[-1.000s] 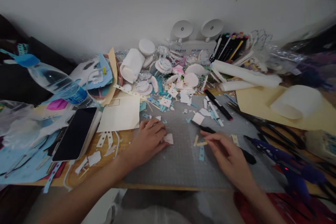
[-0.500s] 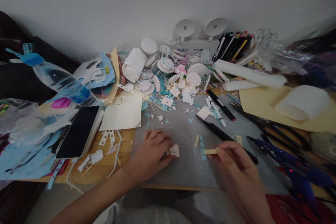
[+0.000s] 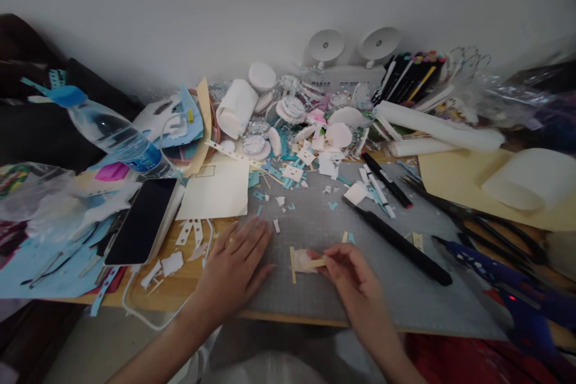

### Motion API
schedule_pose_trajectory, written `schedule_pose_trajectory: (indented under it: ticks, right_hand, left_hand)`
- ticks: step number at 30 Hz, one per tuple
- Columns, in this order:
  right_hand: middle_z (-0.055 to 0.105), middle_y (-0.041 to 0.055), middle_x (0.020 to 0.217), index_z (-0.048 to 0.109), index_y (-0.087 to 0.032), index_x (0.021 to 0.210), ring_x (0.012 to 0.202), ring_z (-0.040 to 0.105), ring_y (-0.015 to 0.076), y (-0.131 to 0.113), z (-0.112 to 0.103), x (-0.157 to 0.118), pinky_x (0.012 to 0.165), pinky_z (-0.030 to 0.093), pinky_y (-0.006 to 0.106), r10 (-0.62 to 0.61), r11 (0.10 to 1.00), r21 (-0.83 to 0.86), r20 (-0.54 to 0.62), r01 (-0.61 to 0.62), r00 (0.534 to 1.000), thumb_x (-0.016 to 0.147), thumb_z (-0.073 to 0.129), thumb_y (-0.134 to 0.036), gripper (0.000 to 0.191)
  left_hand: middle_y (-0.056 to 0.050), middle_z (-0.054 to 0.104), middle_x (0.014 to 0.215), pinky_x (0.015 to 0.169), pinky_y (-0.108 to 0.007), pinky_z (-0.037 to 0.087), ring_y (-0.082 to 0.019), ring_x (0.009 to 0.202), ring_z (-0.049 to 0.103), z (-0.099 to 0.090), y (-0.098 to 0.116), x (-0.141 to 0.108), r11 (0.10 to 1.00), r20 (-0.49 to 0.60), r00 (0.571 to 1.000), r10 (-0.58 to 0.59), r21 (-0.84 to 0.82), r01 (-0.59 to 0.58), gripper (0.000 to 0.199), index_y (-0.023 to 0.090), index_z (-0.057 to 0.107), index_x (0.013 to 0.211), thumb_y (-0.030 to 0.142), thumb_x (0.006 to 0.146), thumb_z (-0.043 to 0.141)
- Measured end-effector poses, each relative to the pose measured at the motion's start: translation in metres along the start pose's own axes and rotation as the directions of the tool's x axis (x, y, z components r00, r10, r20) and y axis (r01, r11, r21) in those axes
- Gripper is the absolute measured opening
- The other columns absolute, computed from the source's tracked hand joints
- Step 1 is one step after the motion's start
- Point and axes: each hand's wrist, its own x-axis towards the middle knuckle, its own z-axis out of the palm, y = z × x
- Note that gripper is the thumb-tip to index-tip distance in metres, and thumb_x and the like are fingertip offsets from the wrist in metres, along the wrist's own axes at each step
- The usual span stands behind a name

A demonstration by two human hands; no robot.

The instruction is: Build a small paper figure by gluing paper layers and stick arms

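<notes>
My left hand rests flat on the grey cutting mat near its left edge, fingers spread, holding nothing. My right hand pinches a short cream strip over a small pale square. Along the left side of that square lies another thin cream strip, upright in the view. Just above my right fingers, a cream piece and a blue piece are partly hidden. Two small square figures with faces, one lower and one upper, lie farther back.
A black-handled tool, scissors and a blue glue gun with a red light lie right. A phone and bottle are left. Paper scraps, discs and markers crowd the back.
My left hand has let go of the pale square and moved left, its fingers spreading. My right hand has brought its cream strip leftward to the square. The whole view has shifted slightly.
</notes>
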Motion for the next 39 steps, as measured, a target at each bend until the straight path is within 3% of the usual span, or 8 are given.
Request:
schedule_pose_trajectory:
  ticks: [5, 15, 18, 21, 24, 27, 32, 39]
  right_hand:
    - [0.073, 0.0069, 0.091, 0.060, -0.022, 0.091, 0.090, 0.073, 0.0233, -0.001, -0.003, 0.001, 0.080, 0.062, 0.037, 0.016, 1.000, -0.005, 0.016, -0.016, 1.000, 0.090, 0.063, -0.040, 0.018]
    - [0.073, 0.0075, 0.087, 0.060, -0.021, 0.088, 0.084, 0.073, 0.0233, -0.004, -0.003, -0.001, 0.076, 0.062, 0.037, -0.004, 0.999, -0.045, -0.031, 0.002, 1.000, 0.089, 0.063, -0.042, 0.020]
    - [0.069, 0.0039, 0.080, 0.062, -0.022, 0.088, 0.076, 0.070, 0.0180, -0.008, -0.003, -0.006, 0.069, 0.061, 0.029, -0.061, 0.994, -0.095, -0.147, 0.047, 0.987, 0.089, 0.064, -0.037, 0.015]
    - [0.064, 0.0017, 0.077, 0.064, -0.023, 0.087, 0.071, 0.066, 0.0150, -0.016, 0.002, -0.010, 0.064, 0.058, 0.023, -0.148, 0.982, -0.143, -0.204, 0.120, 0.968, 0.088, 0.065, -0.031, 0.009]
    - [0.062, 0.0005, 0.077, 0.064, -0.024, 0.085, 0.069, 0.063, 0.0138, -0.027, 0.009, -0.014, 0.062, 0.056, 0.021, -0.303, 0.941, -0.201, -0.138, 0.273, 0.943, 0.089, 0.062, -0.024, 0.004]
    - [0.063, 0.0000, 0.078, 0.064, -0.025, 0.086, 0.070, 0.062, 0.0140, -0.035, 0.010, -0.017, 0.061, 0.054, 0.020, -0.385, 0.897, -0.244, -0.025, 0.367, 0.923, 0.089, 0.060, -0.019, 0.008]
    - [0.064, 0.0001, 0.084, 0.063, -0.027, 0.094, 0.078, 0.063, 0.0147, -0.028, -0.014, -0.019, 0.069, 0.053, 0.022, -0.403, 0.828, -0.405, 0.054, 0.389, 0.914, 0.091, 0.057, -0.014, 0.015]
    - [0.063, 0.0068, 0.105, 0.062, -0.025, 0.112, 0.096, 0.062, 0.0209, -0.011, -0.019, -0.022, 0.081, 0.056, 0.034, -0.360, 0.638, -0.558, 0.392, 0.530, 0.846, 0.088, 0.059, -0.019, 0.025]
  left_hand:
    - [-0.003, 0.056, 0.144, 0.111, -0.042, 0.031, -0.024, 0.136, 0.047, 0.000, 0.009, 0.005, 0.977, 0.098, 0.974, 0.206, -0.066, -0.200, 0.045, 0.020, 0.052, 0.138, 0.042, 0.100, 0.044]
    - [-0.013, 0.061, 0.137, 0.108, -0.051, 0.033, -0.033, 0.134, 0.048, -0.001, -0.001, 0.024, 0.988, -0.037, 0.991, -0.127, 0.080, 0.129, 0.036, 0.010, 0.061, 0.127, 0.026, 0.098, 0.047]
    - [-0.012, 0.068, 0.127, 0.105, -0.051, 0.037, -0.033, 0.125, 0.054, -0.008, 0.001, 0.029, 0.987, -0.135, 0.978, -0.159, -0.025, 0.157, 0.028, 0.013, 0.065, 0.119, 0.022, 0.096, 0.051]
    - [-0.010, 0.071, 0.116, 0.095, -0.045, 0.046, -0.028, 0.110, 0.061, -0.017, 0.015, 0.026, 0.934, -0.162, 0.965, -0.208, -0.325, 0.147, 0.019, 0.018, 0.068, 0.109, 0.022, 0.094, 0.058]
    - [-0.009, 0.070, 0.102, 0.080, -0.030, 0.054, -0.020, 0.094, 0.065, -0.023, 0.037, 0.022, 0.691, -0.049, 0.970, -0.237, -0.711, 0.132, 0.017, 0.018, 0.067, 0.106, 0.025, 0.091, 0.063]
    - [-0.003, 0.067, 0.079, 0.065, -0.022, 0.051, -0.014, 0.072, 0.064, -0.024, 0.052, 0.019, 0.505, 0.039, 0.967, -0.253, -0.847, 0.166, 0.009, 0.017, 0.068, 0.087, 0.017, 0.091, 0.059]
    - [-0.001, 0.065, 0.076, 0.065, -0.021, 0.049, -0.012, 0.071, 0.062, -0.020, 0.050, 0.004, 0.450, 0.061, 0.952, -0.301, -0.871, 0.198, 0.013, 0.018, 0.066, 0.082, 0.013, 0.091, 0.058]
    - [-0.004, 0.069, 0.093, 0.079, -0.025, 0.052, -0.015, 0.088, 0.065, -0.008, 0.055, -0.017, 0.362, 0.068, 0.979, -0.191, -0.922, 0.135, 0.016, 0.021, 0.065, 0.096, 0.010, 0.093, 0.054]
